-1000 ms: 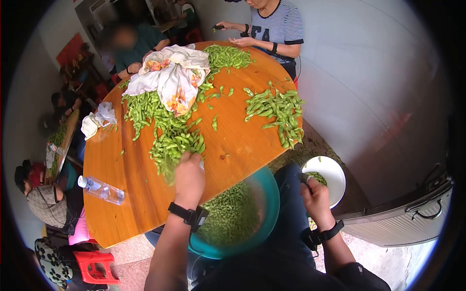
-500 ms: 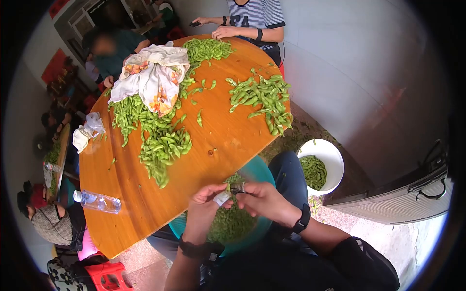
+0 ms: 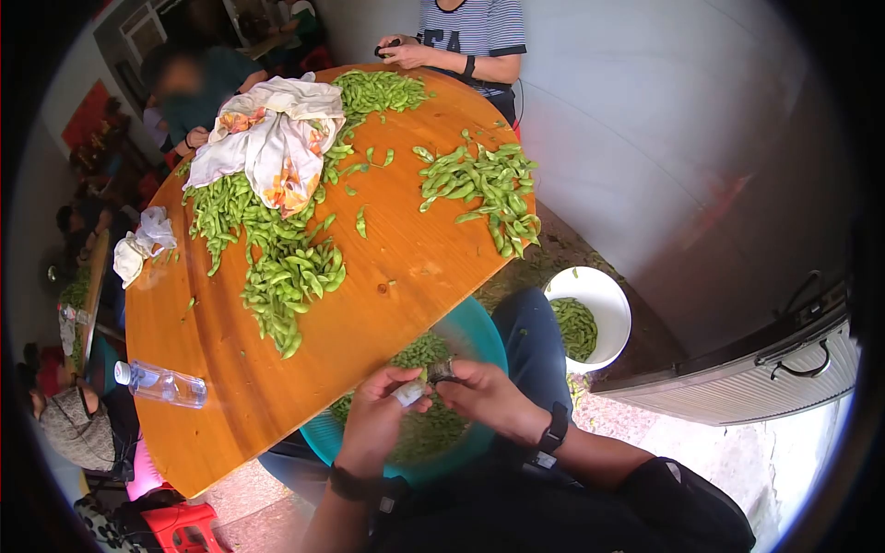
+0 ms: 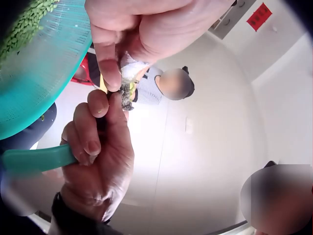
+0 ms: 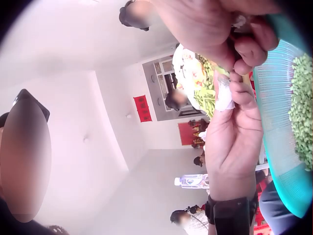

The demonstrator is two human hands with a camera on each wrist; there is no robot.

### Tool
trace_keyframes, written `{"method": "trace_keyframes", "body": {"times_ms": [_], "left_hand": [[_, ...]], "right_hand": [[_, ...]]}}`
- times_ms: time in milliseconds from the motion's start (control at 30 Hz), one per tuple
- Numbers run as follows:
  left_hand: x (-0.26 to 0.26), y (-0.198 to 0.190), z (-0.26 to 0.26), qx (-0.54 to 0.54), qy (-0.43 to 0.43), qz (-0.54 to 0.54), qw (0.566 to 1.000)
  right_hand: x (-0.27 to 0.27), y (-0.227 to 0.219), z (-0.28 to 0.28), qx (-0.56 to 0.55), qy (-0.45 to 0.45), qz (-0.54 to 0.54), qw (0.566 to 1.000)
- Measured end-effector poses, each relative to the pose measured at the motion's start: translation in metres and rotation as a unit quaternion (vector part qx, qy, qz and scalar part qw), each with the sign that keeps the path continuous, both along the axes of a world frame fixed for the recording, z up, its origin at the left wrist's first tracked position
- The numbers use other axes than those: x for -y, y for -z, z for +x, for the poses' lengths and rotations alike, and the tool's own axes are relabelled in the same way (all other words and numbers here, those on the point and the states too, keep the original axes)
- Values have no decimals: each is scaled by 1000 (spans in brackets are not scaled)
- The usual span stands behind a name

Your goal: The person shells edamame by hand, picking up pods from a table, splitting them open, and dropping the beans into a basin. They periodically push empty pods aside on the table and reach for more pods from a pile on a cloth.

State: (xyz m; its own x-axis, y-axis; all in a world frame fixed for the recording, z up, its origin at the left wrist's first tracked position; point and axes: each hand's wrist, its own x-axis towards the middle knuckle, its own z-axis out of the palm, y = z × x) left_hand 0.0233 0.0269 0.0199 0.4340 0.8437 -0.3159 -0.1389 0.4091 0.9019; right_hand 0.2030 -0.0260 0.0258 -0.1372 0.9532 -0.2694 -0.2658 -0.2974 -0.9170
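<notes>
Wooden table [image 3: 396, 249] ahead; left grip [image 3: 381, 398] pinches a pod [image 3: 424, 375], right grip [image 3: 490, 398] (curled inward) a dark object [image 3: 442, 370].

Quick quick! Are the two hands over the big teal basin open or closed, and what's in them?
Left hand: closed, pinching a green pod.
Right hand: closed, holding a small dark thing; can't tell exactly what.

Across the table [image 3: 406, 253] from me, a striped shirt [image 3: 475, 37] bears large dark letters: I make out an A, and before it an E or F. A red sign [image 5: 142, 108] carries dark characters I can't read.
</notes>
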Motion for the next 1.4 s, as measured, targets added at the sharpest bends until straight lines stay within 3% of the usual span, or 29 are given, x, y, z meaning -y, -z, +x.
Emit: {"method": "trace_keyframes", "body": {"times_ms": [67,100,133,167,233,300,367,500,567,600,667,700,767,800,867,900,933,967,1000,1033,1100,1167,1233,1300,1400], "left_hand": [[3,0,4,-6,3,14,1000],[8,-3,8,-156,19,203,967],[12,-7,11,-296,33,379,876],[14,-12,10,-295,32,378,877],[17,-21,10,-425,74,581,690],[18,-25,9,-432,97,578,685],[21,-21,11,-387,63,541,744],[19,-1,9,-358,24,558,748],[22,8,11,-222,9,295,929],[23,7,13,-224,7,294,929],[20,0,18,-111,-16,98,989],[19,0,19,-112,-18,98,989],[15,2,20,-65,-22,-43,997],[15,7,18,-67,-25,-41,997],[17,17,15,-168,49,89,980],[15,12,13,-170,44,91,980],[14,-1,9,-256,90,230,935],[12,-14,6,-336,135,361,859],[8,-27,5,-356,122,439,816],[3,-42,6,-359,121,440,814],[-13,-68,12,-437,53,477,761],[-42,-71,14,-510,4,473,719],[-76,-59,12,-550,-15,457,699],[-104,-46,9,-574,-62,501,644],[-117,-44,10,-596,-58,475,645]], "right_hand": [[1,4,-4,57,35,76,995],[3,5,-6,58,36,75,995],[5,5,-8,120,53,121,984],[6,5,-9,181,68,167,967],[9,1,-8,216,63,184,957],[11,-2,-8,248,60,200,946],[13,-4,-8,219,57,183,957],[13,-7,-11,155,68,170,971],[13,-5,-10,204,58,162,964],[13,-2,-10,202,56,162,964],[13,4,-8,369,61,275,886],[13,3,-7,367,59,277,886],[13,-1,-5,434,35,293,851],[13,3,-2,432,34,296,851],[14,12,9,436,91,290,847],[13,6,21,431,132,302,840],[12,5,36,435,159,296,835],[11,10,50,438,215,283,826],[15,20,74,490,217,247,807],[18,23,92,541,239,224,775],[28,25,124,604,252,196,730],[39,24,140,625,242,107,734],[44,30,143,612,239,105,747],[45,35,140,587,240,118,764],[42,42,130,556,210,140,792]]}}
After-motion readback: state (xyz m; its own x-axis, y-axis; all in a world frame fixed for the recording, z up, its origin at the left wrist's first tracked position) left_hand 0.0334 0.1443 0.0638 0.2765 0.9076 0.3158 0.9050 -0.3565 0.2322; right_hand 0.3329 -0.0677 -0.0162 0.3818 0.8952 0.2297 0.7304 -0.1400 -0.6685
